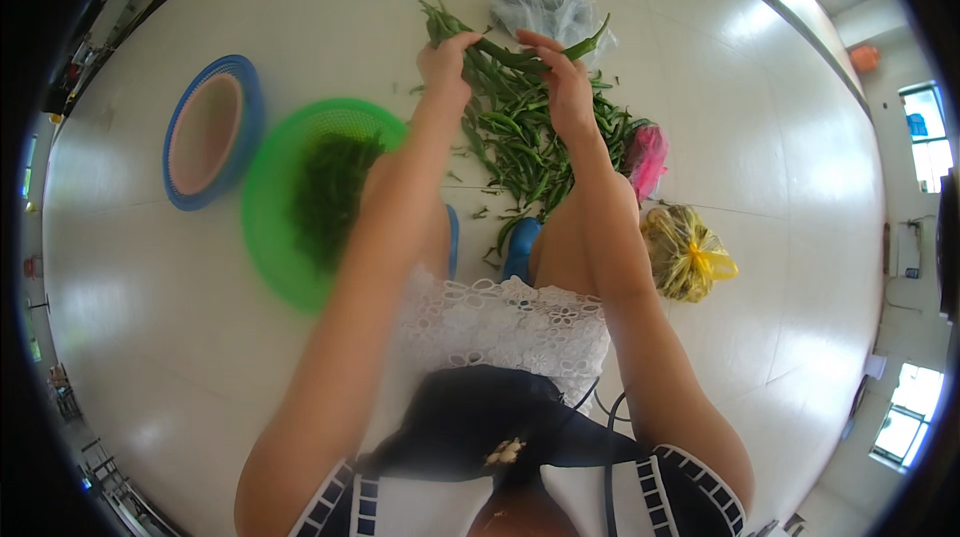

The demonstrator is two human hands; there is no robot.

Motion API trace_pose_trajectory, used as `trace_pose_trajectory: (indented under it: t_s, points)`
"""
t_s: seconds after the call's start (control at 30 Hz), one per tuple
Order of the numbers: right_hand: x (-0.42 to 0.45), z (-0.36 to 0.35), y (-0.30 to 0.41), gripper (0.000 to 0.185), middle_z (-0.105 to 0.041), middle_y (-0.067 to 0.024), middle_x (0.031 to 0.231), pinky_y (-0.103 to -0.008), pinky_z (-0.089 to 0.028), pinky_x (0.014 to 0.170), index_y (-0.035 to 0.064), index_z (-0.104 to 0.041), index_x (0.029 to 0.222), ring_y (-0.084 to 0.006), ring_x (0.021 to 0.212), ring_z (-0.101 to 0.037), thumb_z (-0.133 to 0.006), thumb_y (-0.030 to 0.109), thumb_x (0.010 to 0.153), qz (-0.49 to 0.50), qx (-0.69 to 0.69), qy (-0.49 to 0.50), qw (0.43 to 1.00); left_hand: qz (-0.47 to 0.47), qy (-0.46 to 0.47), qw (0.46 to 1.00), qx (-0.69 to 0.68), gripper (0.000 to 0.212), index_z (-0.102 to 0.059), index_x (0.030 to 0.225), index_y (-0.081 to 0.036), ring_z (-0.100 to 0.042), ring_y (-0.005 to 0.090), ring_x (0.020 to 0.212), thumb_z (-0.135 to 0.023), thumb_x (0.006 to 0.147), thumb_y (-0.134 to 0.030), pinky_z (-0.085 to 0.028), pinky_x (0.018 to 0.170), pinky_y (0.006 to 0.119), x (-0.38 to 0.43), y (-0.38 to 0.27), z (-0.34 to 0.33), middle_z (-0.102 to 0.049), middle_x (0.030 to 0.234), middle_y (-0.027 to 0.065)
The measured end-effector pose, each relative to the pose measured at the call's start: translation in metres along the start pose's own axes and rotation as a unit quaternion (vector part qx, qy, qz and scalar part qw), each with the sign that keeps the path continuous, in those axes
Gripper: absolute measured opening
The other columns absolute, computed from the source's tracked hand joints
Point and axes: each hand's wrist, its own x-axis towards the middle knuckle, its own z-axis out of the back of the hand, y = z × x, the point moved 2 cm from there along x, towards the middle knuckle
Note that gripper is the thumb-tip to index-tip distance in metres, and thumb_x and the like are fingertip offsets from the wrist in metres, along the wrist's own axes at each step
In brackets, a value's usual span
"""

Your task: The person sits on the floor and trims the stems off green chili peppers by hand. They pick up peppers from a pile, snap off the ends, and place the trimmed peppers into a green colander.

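Note:
Both hands are raised over a pile of long green chili peppers [525, 139] on the tiled floor. Several green peppers [444, 20] are gripped in my left hand [446, 68]. My right hand [566, 83] has its thumb and fingers around another long green pepper [589, 45], whose tip points up to the right. On the left, a green plastic colander [262, 229] holds more green peppers [330, 192], partly hidden behind my left forearm. Small stem pieces [480, 213] lie scattered between my feet and the pile.
A blue plastic basket [255, 109] with a pinkish inside stands at the left. Beyond the pile lies a clear plastic bag [544, 4]. To the right are a pink bag [649, 162] and a tied bag with a yellow knot [686, 252]. Blue footwear [520, 246] shows below.

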Motion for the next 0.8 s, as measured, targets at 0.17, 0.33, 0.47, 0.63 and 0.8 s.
trace_pose_trajectory:
  t_s: [0.17, 0.33, 0.47, 0.63, 0.8]
  points:
    - [0.004, 0.027, -0.013, 0.027, -0.059, -0.0045, 0.081, -0.0244, -0.041, 0.058, 0.0005, -0.069, 0.092, -0.0092, 0.064, -0.050, -0.058, 0.025, 0.090, -0.140, -0.182, -0.073, 0.970, -0.242, 0.106, 0.944, 0.195, 0.027, -0.062, 0.095, 0.003, -0.063, 0.0199, 0.074, -0.074, 0.072, -0.004, -0.052, 0.064, 0.035, 0.005, -0.003, -0.003, -0.065, 0.085, 0.0101]
    - [0.000, 0.014, -0.028, 0.018, -0.058, -0.0061, 0.070, -0.0279, -0.044, 0.054, -0.0025, -0.063, 0.086, -0.0144, 0.060, -0.054, -0.062, 0.015, 0.082, -0.129, -0.141, -0.001, 0.982, 0.024, 0.253, 0.952, 0.168, 0.030, -0.063, 0.097, 0.001, -0.065, 0.0192, 0.074, -0.077, 0.072, -0.004, -0.055, 0.065, 0.034, -0.016, 0.029, -0.018, -0.066, 0.089, 0.0101]
    - [0.004, 0.026, -0.037, 0.029, -0.062, -0.0080, 0.083, -0.0277, -0.047, 0.062, -0.0036, -0.060, 0.102, -0.0150, 0.066, -0.057, -0.062, 0.010, 0.077, -0.175, -0.235, 0.106, 0.950, -0.025, 0.299, 0.919, 0.256, 0.033, -0.062, 0.098, 0.001, -0.065, 0.0200, 0.074, -0.077, 0.069, 0.000, -0.056, 0.064, 0.034, -0.009, 0.038, -0.013, -0.067, 0.088, 0.0106]
    - [0.003, 0.034, -0.004, 0.033, -0.061, -0.0071, 0.092, -0.0265, -0.049, 0.070, -0.0017, -0.061, 0.110, -0.0137, 0.076, -0.060, -0.062, 0.016, 0.083, -0.151, -0.036, 0.044, 0.987, -0.038, 0.289, 0.920, 0.262, 0.039, -0.062, 0.100, 0.001, -0.065, 0.0198, 0.078, -0.079, 0.065, 0.000, -0.055, 0.068, 0.034, -0.010, 0.022, -0.015, -0.067, 0.089, 0.0103]
    - [0.011, 0.040, 0.002, 0.022, -0.058, -0.0020, 0.076, -0.0238, -0.044, 0.059, -0.0008, -0.063, 0.097, -0.0095, 0.064, -0.053, -0.064, 0.018, 0.087, -0.099, -0.051, 0.010, 0.994, -0.183, 0.320, 0.807, 0.461, 0.053, -0.062, 0.106, -0.003, -0.061, 0.0171, 0.086, -0.082, 0.057, -0.001, -0.050, 0.079, 0.031, -0.006, 0.024, -0.010, -0.066, 0.094, 0.0062]
